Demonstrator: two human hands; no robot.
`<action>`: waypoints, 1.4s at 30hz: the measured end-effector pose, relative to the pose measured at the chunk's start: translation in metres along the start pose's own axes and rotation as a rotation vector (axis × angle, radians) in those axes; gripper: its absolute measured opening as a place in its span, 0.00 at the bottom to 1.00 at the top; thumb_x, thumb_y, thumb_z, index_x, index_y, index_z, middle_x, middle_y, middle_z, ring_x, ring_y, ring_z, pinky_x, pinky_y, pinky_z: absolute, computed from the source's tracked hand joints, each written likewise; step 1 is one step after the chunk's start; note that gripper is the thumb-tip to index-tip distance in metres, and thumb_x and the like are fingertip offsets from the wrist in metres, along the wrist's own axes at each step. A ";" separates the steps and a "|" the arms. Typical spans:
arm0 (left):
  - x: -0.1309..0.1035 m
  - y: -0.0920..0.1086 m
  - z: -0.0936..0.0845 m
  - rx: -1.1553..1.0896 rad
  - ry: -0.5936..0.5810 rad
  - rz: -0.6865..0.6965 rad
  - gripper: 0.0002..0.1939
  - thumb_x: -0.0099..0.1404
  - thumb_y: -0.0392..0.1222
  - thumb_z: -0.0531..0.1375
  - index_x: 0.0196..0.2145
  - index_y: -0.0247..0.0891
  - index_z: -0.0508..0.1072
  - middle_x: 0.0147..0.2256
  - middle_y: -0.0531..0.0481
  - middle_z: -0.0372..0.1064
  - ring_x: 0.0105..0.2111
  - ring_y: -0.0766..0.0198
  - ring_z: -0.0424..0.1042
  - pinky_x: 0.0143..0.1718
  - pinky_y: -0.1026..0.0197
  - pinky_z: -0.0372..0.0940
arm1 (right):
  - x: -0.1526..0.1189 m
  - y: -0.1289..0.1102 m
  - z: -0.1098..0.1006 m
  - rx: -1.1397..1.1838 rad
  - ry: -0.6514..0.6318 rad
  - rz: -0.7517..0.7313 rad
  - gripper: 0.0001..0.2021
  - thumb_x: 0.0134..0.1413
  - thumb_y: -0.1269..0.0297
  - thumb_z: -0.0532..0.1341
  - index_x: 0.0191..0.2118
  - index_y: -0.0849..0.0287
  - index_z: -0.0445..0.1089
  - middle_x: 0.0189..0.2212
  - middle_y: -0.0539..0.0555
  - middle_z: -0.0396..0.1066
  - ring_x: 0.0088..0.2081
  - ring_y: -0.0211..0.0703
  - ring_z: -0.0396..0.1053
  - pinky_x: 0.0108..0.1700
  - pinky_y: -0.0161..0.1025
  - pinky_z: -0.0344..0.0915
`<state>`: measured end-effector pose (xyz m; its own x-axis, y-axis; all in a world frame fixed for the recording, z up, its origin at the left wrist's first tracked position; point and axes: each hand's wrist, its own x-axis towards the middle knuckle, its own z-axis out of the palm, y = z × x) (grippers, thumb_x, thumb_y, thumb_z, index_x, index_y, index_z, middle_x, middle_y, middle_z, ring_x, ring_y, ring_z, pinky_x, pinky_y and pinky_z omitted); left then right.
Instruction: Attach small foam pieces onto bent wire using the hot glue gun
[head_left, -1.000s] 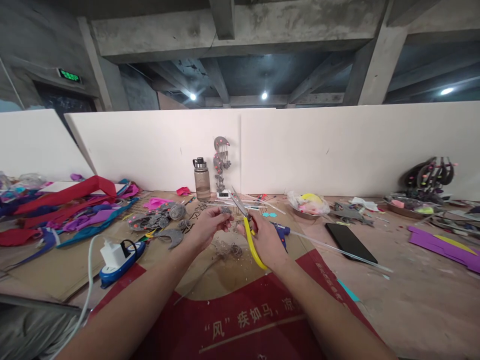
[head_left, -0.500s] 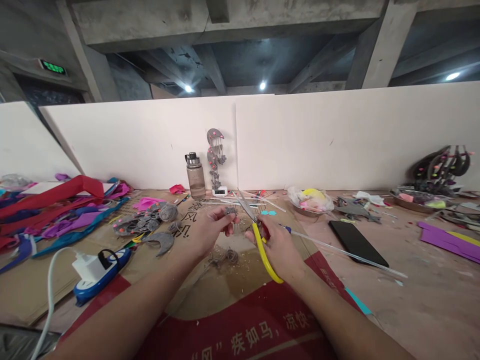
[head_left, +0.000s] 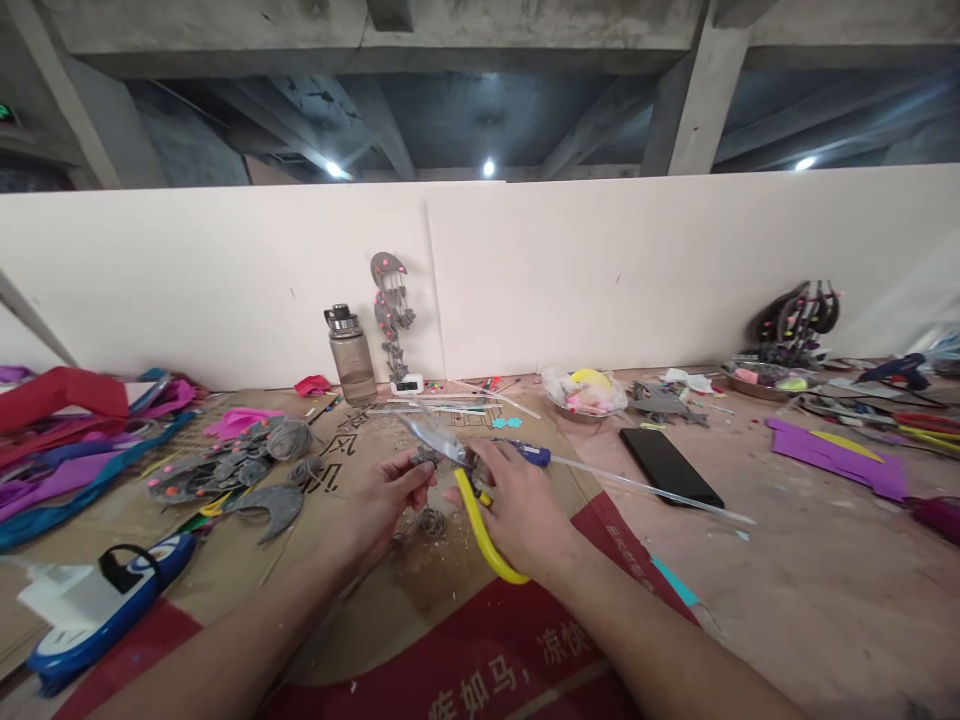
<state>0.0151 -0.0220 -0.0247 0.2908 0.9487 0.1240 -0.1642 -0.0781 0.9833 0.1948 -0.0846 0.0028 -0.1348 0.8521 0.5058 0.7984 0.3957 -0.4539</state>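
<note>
Yellow-handled scissors (head_left: 480, 530) are in my right hand (head_left: 521, 500), their blurred blades pointing up and left towards the other hand. My left hand (head_left: 386, 505) pinches a small grey piece (head_left: 424, 458) between thumb and fingers, close to the blades. Below the hands, a loose coil of grey yarn (head_left: 430, 522) lies on the cardboard (head_left: 450, 610). A grey crescent (head_left: 268, 508) and a grey yarn ball (head_left: 289, 438) rest to the left, beside a pile of grey felt pieces with pink dots (head_left: 217, 465).
A bottle (head_left: 351, 360) and a small clock (head_left: 407, 384) stand by the white board. On the right are a black phone (head_left: 670, 466), a clear stick (head_left: 652, 488) and a bowl (head_left: 585, 412). A power strip (head_left: 112, 610) and coloured felt (head_left: 64, 415) lie left.
The view has turned to the right, so the table items sit further left. The scissor blades have swung left, closer to the grey piece in my left hand.
</note>
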 end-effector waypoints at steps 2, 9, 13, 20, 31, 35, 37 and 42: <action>-0.002 0.002 0.000 -0.041 0.006 -0.022 0.13 0.52 0.49 0.67 0.26 0.36 0.73 0.24 0.52 0.67 0.21 0.71 0.59 0.23 0.65 0.54 | 0.003 0.005 -0.003 0.053 0.060 0.007 0.17 0.58 0.53 0.58 0.50 0.54 0.64 0.39 0.55 0.70 0.35 0.43 0.68 0.37 0.38 0.63; -0.004 0.009 -0.001 -0.099 -0.072 -0.012 0.13 0.54 0.48 0.67 0.32 0.36 0.76 0.32 0.49 0.70 0.25 0.70 0.63 0.25 0.66 0.58 | 0.010 0.013 -0.005 0.104 0.098 0.015 0.15 0.58 0.53 0.57 0.46 0.56 0.65 0.27 0.50 0.67 0.28 0.41 0.63 0.31 0.37 0.58; -0.003 0.009 -0.002 -0.108 -0.098 -0.007 0.13 0.54 0.49 0.67 0.29 0.36 0.74 0.30 0.49 0.70 0.23 0.71 0.62 0.24 0.66 0.56 | 0.008 0.012 -0.002 0.089 0.067 0.017 0.15 0.58 0.53 0.58 0.47 0.56 0.66 0.31 0.52 0.70 0.30 0.42 0.64 0.32 0.37 0.59; -0.003 0.004 0.000 -0.068 -0.068 0.033 0.11 0.55 0.46 0.66 0.29 0.36 0.74 0.28 0.51 0.68 0.21 0.73 0.60 0.24 0.66 0.55 | 0.010 0.016 0.009 0.308 0.103 0.072 0.13 0.55 0.55 0.59 0.43 0.56 0.67 0.28 0.50 0.67 0.28 0.40 0.62 0.32 0.37 0.59; -0.006 -0.006 0.005 0.097 -0.150 0.038 0.13 0.57 0.48 0.64 0.25 0.36 0.70 0.18 0.57 0.59 0.18 0.72 0.57 0.23 0.66 0.52 | 0.008 0.014 0.021 0.906 0.083 0.180 0.22 0.46 0.57 0.66 0.47 0.56 0.63 0.30 0.47 0.65 0.23 0.31 0.58 0.24 0.33 0.56; -0.007 -0.005 0.006 0.135 -0.155 -0.003 0.11 0.56 0.45 0.64 0.25 0.36 0.69 0.19 0.57 0.59 0.18 0.73 0.56 0.21 0.66 0.49 | 0.007 0.012 0.025 0.939 0.062 0.122 0.22 0.47 0.58 0.66 0.48 0.55 0.62 0.30 0.47 0.66 0.26 0.33 0.61 0.28 0.33 0.59; -0.008 -0.002 0.006 0.157 -0.144 -0.007 0.09 0.55 0.43 0.63 0.25 0.36 0.69 0.19 0.57 0.58 0.18 0.73 0.55 0.21 0.66 0.48 | 0.007 0.010 0.027 0.919 0.071 0.102 0.22 0.46 0.59 0.67 0.47 0.56 0.63 0.29 0.47 0.66 0.28 0.35 0.63 0.30 0.34 0.60; -0.009 0.004 0.005 0.112 -0.142 -0.012 0.10 0.54 0.44 0.63 0.24 0.36 0.70 0.19 0.57 0.58 0.18 0.72 0.55 0.22 0.66 0.51 | 0.007 0.011 0.031 0.813 0.113 0.125 0.19 0.48 0.57 0.64 0.44 0.57 0.63 0.27 0.46 0.64 0.27 0.36 0.62 0.30 0.35 0.60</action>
<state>0.0169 -0.0327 -0.0212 0.4232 0.8978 0.1221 -0.0567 -0.1082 0.9925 0.1841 -0.0635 -0.0213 0.0215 0.8839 0.4673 0.1249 0.4613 -0.8784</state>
